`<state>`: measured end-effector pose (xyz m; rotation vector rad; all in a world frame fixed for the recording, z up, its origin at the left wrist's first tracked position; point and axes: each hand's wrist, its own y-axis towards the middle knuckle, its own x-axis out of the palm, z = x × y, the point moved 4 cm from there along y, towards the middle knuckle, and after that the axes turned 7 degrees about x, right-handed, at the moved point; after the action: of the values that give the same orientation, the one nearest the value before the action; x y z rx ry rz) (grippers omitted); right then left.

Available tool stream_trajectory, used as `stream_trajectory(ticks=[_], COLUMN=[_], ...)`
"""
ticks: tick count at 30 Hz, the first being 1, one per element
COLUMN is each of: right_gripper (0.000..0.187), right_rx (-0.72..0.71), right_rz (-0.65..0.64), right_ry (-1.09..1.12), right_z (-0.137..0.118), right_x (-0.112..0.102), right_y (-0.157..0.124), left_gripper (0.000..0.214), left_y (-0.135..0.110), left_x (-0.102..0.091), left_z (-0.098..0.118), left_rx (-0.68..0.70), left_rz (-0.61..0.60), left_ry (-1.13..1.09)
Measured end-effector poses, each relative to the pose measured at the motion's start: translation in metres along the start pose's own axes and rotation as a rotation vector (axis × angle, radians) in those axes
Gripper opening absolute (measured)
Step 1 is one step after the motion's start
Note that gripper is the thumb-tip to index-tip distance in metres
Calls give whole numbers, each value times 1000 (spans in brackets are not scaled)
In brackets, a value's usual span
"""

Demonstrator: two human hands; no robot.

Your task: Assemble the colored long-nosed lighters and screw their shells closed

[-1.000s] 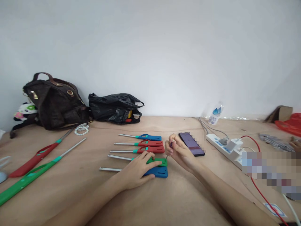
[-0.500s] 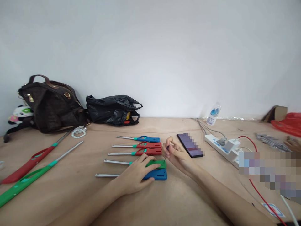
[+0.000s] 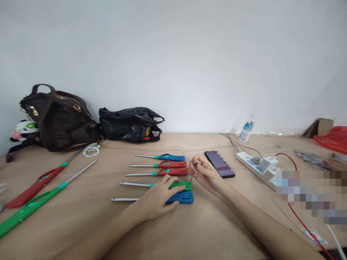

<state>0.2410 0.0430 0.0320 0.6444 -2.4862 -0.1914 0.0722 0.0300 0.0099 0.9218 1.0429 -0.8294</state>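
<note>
My left hand [image 3: 159,196] lies over the handles of a green gas lighter [image 3: 181,185] and a blue gas lighter [image 3: 184,197], its fingers holding the green one down and its thumb by the blue one's near edge. Pinched in my right hand [image 3: 204,173] is a thin screwdriver [image 3: 191,180], pointing down at the green handle's end; most of its grip is hidden by my fingers. Beyond them lie a red gas lighter [image 3: 176,171], another red gas lighter [image 3: 177,164] and a further blue gas lighter [image 3: 175,157], all with metal tubes pointing left.
On the left are long red [image 3: 29,189] and green [image 3: 29,213] lighters, a bead bracelet [image 3: 91,151] and a dark bag [image 3: 62,122]. A black plastic bag [image 3: 124,124] stands behind. Rightward are a phone [image 3: 220,164], a power strip [image 3: 251,168] with cables, and another person's hand [image 3: 336,164].
Both hands keep nearly the same places, the screwdriver still at the green lighter's end. My right fingers have shifted slightly around its grip. The whole view has moved a little.
</note>
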Motion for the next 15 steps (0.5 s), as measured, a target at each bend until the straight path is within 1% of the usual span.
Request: stream_trajectory(ticks=[2,4,7,11,15], right_gripper=[21,27,33,26,29], right_rx=[-5,-5,5,30,22], right_rz=[13,19,18,30,16], right_ry=[-36,-75,-74,-15,-53], right_z=[0,0,0,0,1], right_x=[-1,0,2,4,2], right_y=[0,0,0,-1,0], left_gripper=[46,46,46,46,46], left_y=[0,-1,-1,0,0], left_x=[0,0,1,2,1], left_z=[0,1,2,3,4], left_rx=[-5,-2,3,-9,-17], left_rz=[4,22,36,20,12], left_ry=[4,8,12,22,29])
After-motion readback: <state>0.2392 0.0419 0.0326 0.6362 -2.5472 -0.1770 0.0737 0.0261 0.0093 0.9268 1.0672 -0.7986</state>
